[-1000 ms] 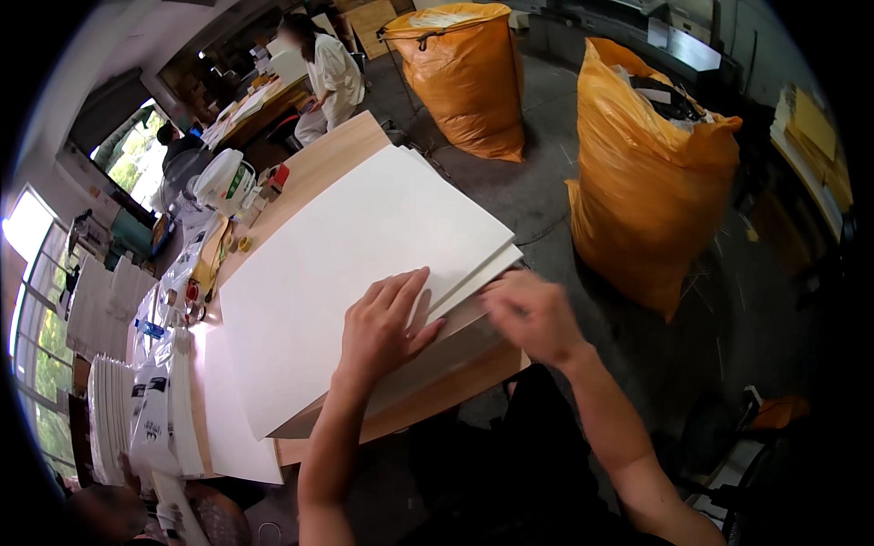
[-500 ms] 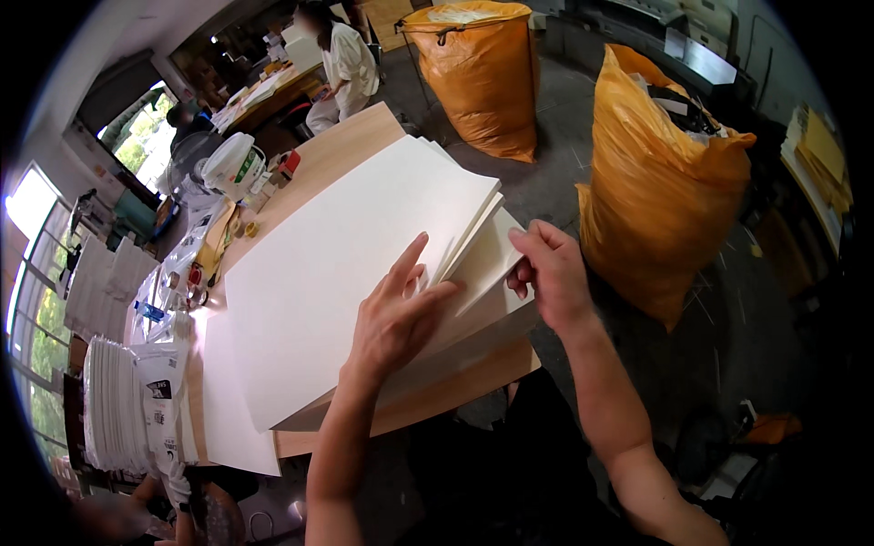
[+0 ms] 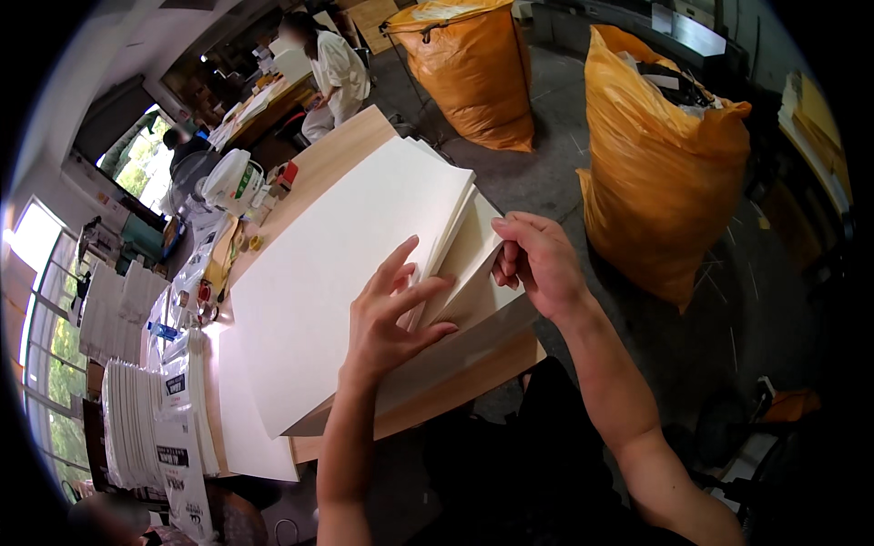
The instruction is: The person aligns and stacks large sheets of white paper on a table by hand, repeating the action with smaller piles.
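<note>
A stack of large white sheets lies at an angle on the wooden table in front of me. Several top sheets are bent up at their right edge and curl toward the left. My left hand rests against these raised sheets, its fingers spread and its thumb stretched out. At the stack's right corner my right hand pinches the edge of a white sheet between thumb and bent fingers. How many sheets are in that pinch is hidden.
Two full orange sacks stand on the floor to the right. The wooden table carries a white bucket, tape rolls and a blue bottle along its left side. A bundled white stack sits near left. Other people sit far left and near left.
My left thumb has come away from the raised sheets, and the gap beneath them is wider. My right hand has shifted slightly left, still pinching at the corner. The view has turned a little.
</note>
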`<act>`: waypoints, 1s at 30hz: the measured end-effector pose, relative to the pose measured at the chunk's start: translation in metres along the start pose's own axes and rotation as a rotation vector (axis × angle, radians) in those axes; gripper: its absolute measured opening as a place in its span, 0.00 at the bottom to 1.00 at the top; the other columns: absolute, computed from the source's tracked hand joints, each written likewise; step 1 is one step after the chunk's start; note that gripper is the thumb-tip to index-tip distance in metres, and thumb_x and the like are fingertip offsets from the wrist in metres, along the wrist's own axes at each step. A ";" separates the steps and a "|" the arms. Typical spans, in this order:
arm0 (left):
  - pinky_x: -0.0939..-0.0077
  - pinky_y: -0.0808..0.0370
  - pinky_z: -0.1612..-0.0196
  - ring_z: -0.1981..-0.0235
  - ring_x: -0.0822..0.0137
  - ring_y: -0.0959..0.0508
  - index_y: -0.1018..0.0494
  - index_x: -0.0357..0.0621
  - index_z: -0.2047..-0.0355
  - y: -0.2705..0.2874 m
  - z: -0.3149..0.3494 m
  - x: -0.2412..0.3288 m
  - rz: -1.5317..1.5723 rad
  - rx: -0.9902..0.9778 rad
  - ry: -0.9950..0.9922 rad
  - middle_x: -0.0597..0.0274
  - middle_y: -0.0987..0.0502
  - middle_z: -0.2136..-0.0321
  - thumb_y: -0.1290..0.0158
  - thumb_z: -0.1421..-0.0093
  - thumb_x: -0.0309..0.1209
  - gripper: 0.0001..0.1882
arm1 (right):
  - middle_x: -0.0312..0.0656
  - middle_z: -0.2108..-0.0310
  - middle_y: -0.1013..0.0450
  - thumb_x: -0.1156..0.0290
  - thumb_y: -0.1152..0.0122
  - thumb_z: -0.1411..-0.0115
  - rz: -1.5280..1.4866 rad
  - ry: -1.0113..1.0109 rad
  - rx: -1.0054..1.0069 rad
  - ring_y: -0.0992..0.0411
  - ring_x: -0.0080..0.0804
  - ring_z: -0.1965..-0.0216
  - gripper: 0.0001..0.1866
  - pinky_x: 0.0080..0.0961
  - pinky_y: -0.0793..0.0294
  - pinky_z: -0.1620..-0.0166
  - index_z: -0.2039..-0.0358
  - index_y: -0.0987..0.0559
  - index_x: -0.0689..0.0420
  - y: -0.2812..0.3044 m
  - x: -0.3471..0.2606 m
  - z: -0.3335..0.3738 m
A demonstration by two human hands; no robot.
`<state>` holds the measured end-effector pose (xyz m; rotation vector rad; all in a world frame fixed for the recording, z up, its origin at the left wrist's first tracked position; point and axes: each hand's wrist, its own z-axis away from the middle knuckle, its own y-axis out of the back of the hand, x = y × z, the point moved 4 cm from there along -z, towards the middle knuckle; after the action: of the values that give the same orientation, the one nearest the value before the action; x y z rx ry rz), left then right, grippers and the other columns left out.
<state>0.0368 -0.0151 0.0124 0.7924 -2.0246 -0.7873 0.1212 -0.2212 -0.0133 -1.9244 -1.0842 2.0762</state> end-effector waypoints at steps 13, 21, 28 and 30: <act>0.53 0.18 0.46 0.43 0.39 0.21 0.18 0.55 0.49 0.001 -0.008 0.019 -0.101 -0.106 0.012 0.38 0.38 0.30 0.38 0.41 0.27 0.19 | 0.34 0.84 0.32 0.59 0.36 0.32 0.738 0.291 0.163 0.30 0.24 0.83 0.22 0.22 0.34 0.78 0.81 0.31 0.53 0.015 0.004 0.011; 0.56 0.17 0.48 0.47 0.46 0.19 0.17 0.63 0.52 -0.001 -0.006 0.016 -0.098 -0.078 -0.010 0.54 0.31 0.35 0.24 0.56 0.33 0.28 | 0.34 0.83 0.30 0.63 0.40 0.30 -0.050 -0.014 -0.006 0.26 0.26 0.81 0.20 0.21 0.33 0.77 0.80 0.28 0.53 0.011 0.010 0.003; 0.56 0.16 0.48 0.44 0.45 0.19 0.17 0.57 0.50 0.000 -0.006 0.008 -0.057 -0.118 -0.025 0.51 0.32 0.34 0.23 0.60 0.27 0.33 | 0.34 0.83 0.30 0.62 0.39 0.30 -0.026 -0.028 -0.011 0.26 0.25 0.81 0.20 0.21 0.33 0.77 0.80 0.28 0.53 0.017 0.011 0.006; 0.57 0.16 0.48 0.45 0.45 0.19 0.18 0.56 0.50 0.002 -0.008 0.011 -0.045 -0.145 -0.022 0.50 0.32 0.33 0.27 0.54 0.25 0.28 | 0.34 0.83 0.30 0.61 0.38 0.30 -0.184 0.014 -0.012 0.26 0.25 0.81 0.21 0.22 0.34 0.77 0.80 0.29 0.53 0.016 0.013 0.007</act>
<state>0.0378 -0.0242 0.0224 0.7518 -1.9495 -0.9603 0.1186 -0.2294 -0.0334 -1.7675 -1.2219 1.9598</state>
